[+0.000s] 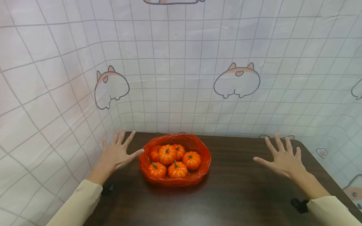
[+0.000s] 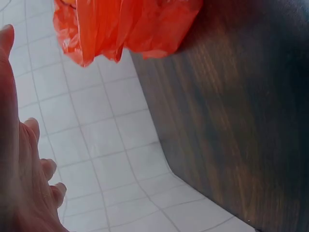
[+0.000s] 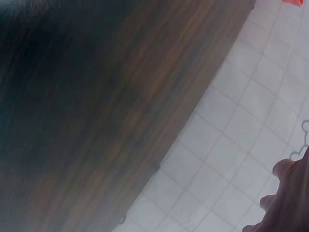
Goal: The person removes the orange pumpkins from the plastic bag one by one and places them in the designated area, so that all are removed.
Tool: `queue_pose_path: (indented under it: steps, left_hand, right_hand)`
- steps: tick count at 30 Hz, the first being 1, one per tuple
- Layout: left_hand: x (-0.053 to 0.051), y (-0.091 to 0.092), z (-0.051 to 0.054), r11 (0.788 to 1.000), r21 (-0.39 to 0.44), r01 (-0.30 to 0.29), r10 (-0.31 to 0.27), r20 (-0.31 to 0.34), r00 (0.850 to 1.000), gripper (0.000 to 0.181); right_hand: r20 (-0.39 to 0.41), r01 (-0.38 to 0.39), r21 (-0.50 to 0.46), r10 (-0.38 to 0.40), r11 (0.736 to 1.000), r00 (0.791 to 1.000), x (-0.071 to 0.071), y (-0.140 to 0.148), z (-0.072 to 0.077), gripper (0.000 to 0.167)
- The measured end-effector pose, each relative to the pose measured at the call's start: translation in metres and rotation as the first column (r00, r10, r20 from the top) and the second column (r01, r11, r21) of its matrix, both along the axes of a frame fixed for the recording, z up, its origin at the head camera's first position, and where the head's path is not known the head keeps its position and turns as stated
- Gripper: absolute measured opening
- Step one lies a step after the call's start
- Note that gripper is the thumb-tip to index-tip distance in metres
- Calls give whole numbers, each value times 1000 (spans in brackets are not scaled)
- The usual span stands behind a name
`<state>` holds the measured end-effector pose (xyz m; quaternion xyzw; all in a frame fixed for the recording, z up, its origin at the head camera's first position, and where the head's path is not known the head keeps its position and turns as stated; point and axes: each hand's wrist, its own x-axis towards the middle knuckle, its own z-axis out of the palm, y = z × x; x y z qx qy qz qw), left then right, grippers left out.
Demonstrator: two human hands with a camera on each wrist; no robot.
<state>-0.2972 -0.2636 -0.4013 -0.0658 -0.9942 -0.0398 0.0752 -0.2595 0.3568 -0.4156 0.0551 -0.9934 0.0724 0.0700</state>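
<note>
Several small orange pumpkins [image 1: 177,169] with green stems lie inside a red plastic bag [image 1: 181,182] whose rim is spread wide like a bowl. My left hand [image 1: 116,154] hovers just left of the bag, fingers spread and holding nothing. In the left wrist view, the side of the red bag [image 2: 130,29] shows beyond the fingers of the left hand [image 2: 29,179]. Well to the right of the bag, my right hand [image 1: 285,160] is held over the table with its fingers spread, also holding nothing. Only part of the right hand [image 3: 289,198] shows in the right wrist view.
The dark brown wooden table [image 1: 232,194] carries the bag at its far left part. A white gridded cloth [image 1: 186,103] with cartoon animal drawings hangs behind the table and along its left side. The table's rounded far right corner lies beyond the right hand.
</note>
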Motion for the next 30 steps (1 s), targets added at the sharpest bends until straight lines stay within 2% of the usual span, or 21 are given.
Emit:
queue_pose_path:
  steps: [6, 17, 24, 30]
  left_hand:
    - [12, 3, -10, 1000, -9, 6, -7, -13, 1000, 97]
    - [30, 9, -27, 998, 50, 30, -29, -15, 999, 94]
    - [35, 17, -41, 992, 122, 38, -35, -26, 999, 91]
    - [37, 27, -51, 982, 185, 32, -25, -41, 999, 88]
  right_hand:
    - [-7, -14, -13, 14, 1000, 1000, 8, -10, -6, 104]
    - [-25, -48, -59, 47, 997, 999, 24, -31, -22, 103]
    - [4, -73, -129, 74, 989, 997, 30, -55, -44, 101]
    - [9, -85, -159, 88, 984, 996, 33, -75, -52, 100]
